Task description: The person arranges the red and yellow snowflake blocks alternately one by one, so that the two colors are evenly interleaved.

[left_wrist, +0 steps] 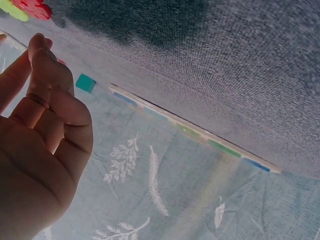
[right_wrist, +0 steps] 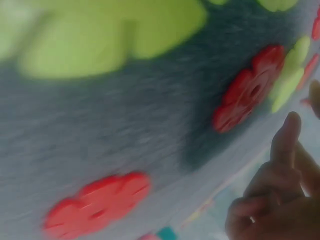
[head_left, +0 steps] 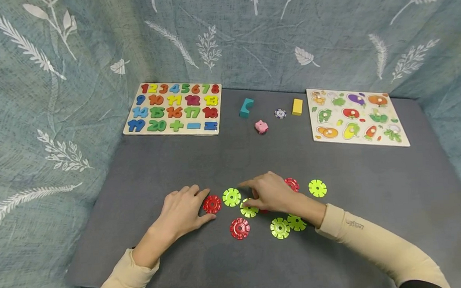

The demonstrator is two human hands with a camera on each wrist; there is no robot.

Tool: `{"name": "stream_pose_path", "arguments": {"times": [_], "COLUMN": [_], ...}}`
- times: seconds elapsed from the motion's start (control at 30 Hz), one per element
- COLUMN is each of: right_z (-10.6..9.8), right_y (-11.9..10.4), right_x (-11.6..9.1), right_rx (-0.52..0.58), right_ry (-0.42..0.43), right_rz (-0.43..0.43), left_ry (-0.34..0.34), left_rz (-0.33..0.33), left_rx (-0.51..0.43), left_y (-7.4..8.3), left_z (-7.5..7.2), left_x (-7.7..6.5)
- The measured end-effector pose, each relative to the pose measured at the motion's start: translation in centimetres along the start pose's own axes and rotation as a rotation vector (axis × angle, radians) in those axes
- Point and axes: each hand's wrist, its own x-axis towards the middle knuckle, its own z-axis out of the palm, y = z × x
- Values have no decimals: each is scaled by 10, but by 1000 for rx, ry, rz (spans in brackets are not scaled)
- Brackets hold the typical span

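Beside a red notched plastic disc (head_left: 211, 204) lies my left hand (head_left: 184, 209), its index fingertip and thumb at the disc's left side. A green notched disc (head_left: 231, 197) sits just right of that red one. My right hand (head_left: 273, 193) reaches in from the right, index finger extended near the green disc and thumb over a second green disc (head_left: 250, 210). Another red disc (right_wrist: 252, 90) lies below this hand, mostly hidden in the head view. Nearer the front edge is a red disc (head_left: 239, 228).
Two green discs (head_left: 280, 228) overlap below the right forearm; another green disc (head_left: 317, 188) and a red disc (head_left: 292, 184) lie beyond it. At the back are a number board (head_left: 175, 107), a teal block (head_left: 246, 108), a pink pig (head_left: 261, 126), a poker chip (head_left: 280, 113), a yellow block (head_left: 297, 107) and a vegetable board (head_left: 357, 118).
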Motion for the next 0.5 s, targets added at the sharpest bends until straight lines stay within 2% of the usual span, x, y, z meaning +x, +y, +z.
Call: {"name": "stream_pose_path", "arguments": {"times": [0.13, 0.27, 0.5], "right_z": [6, 9, 11], "right_y": [-7, -11, -13], "right_x": [12, 18, 24], "right_rx": [43, 30, -10], "right_ry": [-27, -45, -96], "right_rz": [-3, 10, 49], "left_ry": [-8, -14, 15], "left_rz": [-1, 0, 11], "left_rx": [0, -1, -13], "left_y": [0, -1, -1], "left_z": [1, 2, 4], "left_x": [1, 2, 3]}}
